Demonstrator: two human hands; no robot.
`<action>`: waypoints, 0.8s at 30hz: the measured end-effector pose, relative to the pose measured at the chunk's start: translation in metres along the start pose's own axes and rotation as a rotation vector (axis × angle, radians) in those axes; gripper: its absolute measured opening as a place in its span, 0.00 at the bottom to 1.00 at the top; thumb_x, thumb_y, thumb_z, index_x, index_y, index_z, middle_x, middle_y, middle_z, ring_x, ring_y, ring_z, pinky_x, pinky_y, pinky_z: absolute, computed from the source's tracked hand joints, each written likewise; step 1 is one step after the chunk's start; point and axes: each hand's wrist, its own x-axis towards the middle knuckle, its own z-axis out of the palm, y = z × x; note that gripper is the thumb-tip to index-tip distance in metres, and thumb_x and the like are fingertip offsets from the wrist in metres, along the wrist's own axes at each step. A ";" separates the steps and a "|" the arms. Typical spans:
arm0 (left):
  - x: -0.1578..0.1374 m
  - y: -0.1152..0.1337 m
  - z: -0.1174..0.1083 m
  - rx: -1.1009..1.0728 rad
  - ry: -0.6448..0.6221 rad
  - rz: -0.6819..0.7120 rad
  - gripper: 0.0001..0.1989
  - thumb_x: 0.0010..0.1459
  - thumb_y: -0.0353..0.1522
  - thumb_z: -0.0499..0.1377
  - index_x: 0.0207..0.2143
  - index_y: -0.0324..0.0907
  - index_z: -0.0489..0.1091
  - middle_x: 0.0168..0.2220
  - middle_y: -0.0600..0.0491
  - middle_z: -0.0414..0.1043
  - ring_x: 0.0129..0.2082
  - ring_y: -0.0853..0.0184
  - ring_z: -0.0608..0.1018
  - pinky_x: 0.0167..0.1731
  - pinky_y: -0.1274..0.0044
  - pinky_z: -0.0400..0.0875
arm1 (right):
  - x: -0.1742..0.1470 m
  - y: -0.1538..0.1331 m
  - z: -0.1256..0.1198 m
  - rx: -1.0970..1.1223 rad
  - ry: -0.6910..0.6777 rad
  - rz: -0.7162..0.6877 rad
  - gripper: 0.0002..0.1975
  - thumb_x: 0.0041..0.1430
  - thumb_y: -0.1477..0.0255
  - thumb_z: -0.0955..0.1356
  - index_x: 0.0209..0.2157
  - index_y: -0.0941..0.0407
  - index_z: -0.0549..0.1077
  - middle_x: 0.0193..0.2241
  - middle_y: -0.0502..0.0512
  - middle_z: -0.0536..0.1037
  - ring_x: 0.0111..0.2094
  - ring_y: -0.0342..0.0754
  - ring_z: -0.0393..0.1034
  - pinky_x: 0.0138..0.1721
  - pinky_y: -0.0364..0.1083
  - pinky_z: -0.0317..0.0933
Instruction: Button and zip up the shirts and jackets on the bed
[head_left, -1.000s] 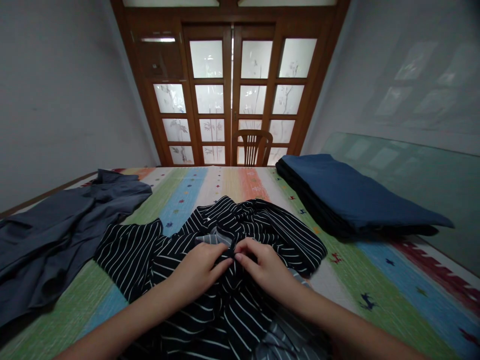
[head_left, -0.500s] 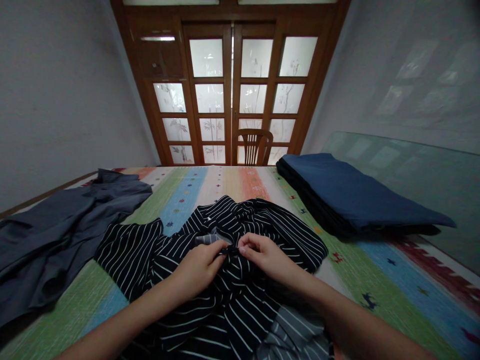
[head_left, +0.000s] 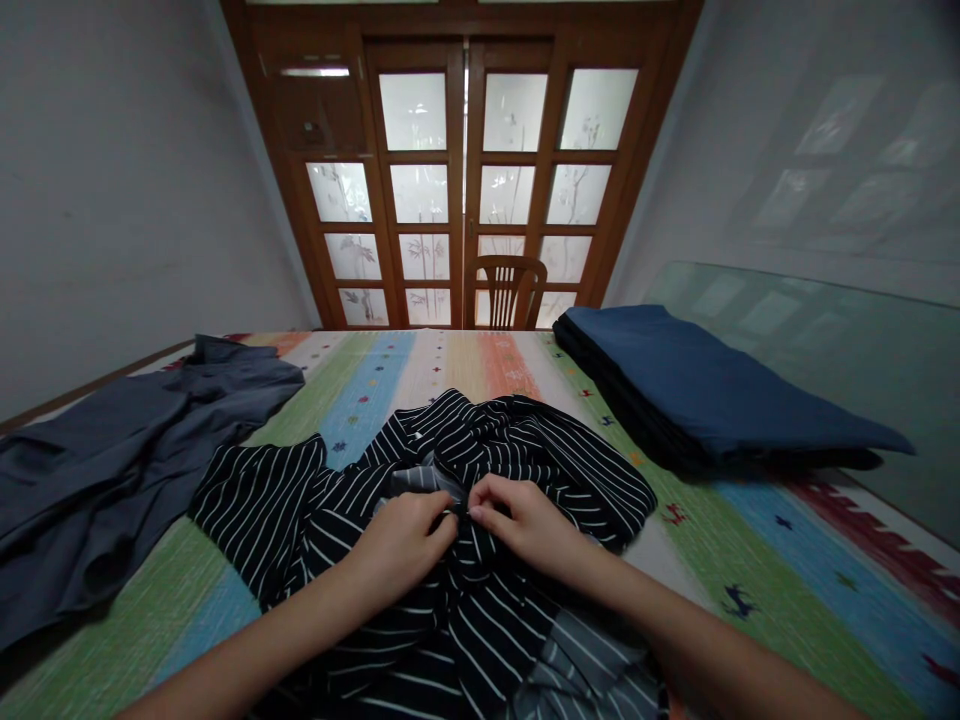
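A black garment with white stripes (head_left: 495, 610) lies crumpled on the table right in front of me, its grey inner side showing at the lower right and near its middle. My left hand (head_left: 412, 530) pinches a bit of this cloth between thumb and fingers. Close by on the right, my right hand (head_left: 514, 515) pinches the same part of the garment, its fingertips almost meeting those of the left. What exactly lies between the fingertips, a fold or a fastening, is too small and dark to make out.
A dark grey garment (head_left: 135, 450) is spread along the left side of the table. Folded dark blue and black cloths (head_left: 720, 390) are stacked at the right. Colourful striped cloth (head_left: 450, 365) covers the table. A wooden chair (head_left: 507, 285) stands at the far end before wooden doors (head_left: 457, 190).
Both hands have shifted slightly; the fingertips have come closer together over the striped cloth. The other garments stay where they were.
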 end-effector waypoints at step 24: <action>0.001 -0.010 0.005 -0.836 -0.284 0.112 0.20 0.51 0.42 0.45 0.14 0.41 0.46 0.15 0.61 0.41 0.16 0.76 0.47 0.16 0.80 0.43 | -0.008 -0.010 -0.003 -0.169 -0.053 -0.174 0.05 0.53 0.77 0.61 0.30 0.57 0.68 0.26 0.49 0.72 0.27 0.41 0.63 0.30 0.41 0.57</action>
